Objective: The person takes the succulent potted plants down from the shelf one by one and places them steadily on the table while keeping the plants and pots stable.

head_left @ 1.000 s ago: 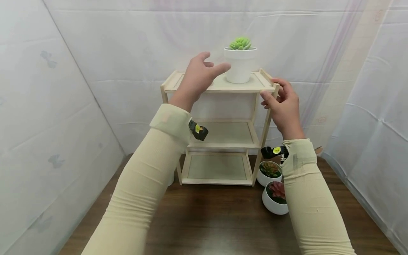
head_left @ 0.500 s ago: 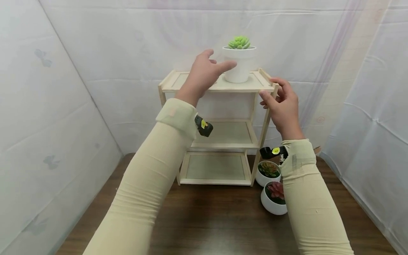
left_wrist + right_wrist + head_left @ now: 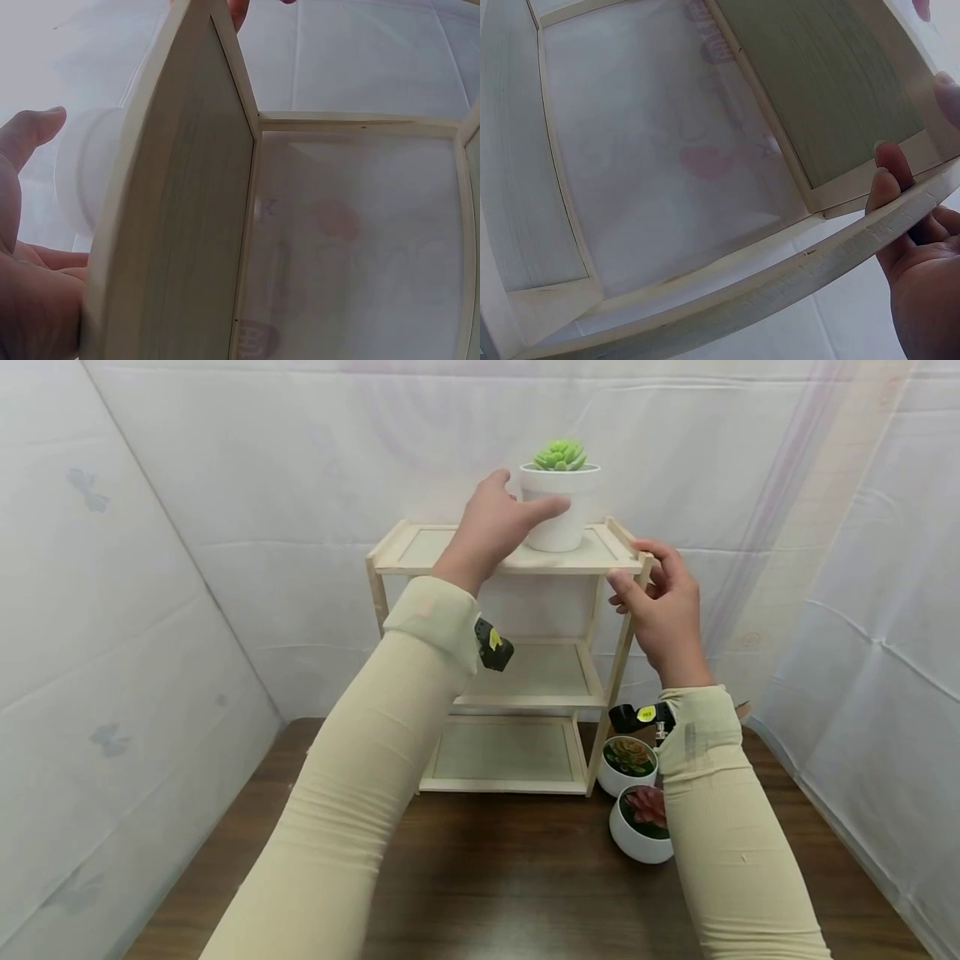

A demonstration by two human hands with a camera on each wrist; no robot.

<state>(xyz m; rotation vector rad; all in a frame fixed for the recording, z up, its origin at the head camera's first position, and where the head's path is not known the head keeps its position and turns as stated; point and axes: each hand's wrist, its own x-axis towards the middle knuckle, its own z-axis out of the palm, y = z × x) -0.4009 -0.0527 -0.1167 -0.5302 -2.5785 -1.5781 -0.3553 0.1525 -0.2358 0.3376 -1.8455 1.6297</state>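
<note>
A three-tier wooden shelf (image 3: 551, 672) stands against the back wall. On its top board sits a white pot (image 3: 558, 532) with a bright green succulent (image 3: 560, 456). My left hand (image 3: 495, 522) reaches over the top board, thumb extended across the pot's front and fingers spread toward its far left side. The left wrist view shows the thumb beside the white pot (image 3: 84, 176), with a gap between them. My right hand (image 3: 666, 614) grips the shelf's front right post at the top corner. In the right wrist view its fingertips (image 3: 885, 187) curl around that post.
Two low white bowls, one with a yellow-green succulent (image 3: 628, 758) and one with a red succulent (image 3: 647, 808), stand right of the shelf. The brown wooden table (image 3: 487, 877) runs up to white cloth walls (image 3: 300, 485) at the back and sides.
My left hand has moved right, and its thumb now overlaps the pot's front. The right hand keeps its grip on the post. The view has shifted slightly.
</note>
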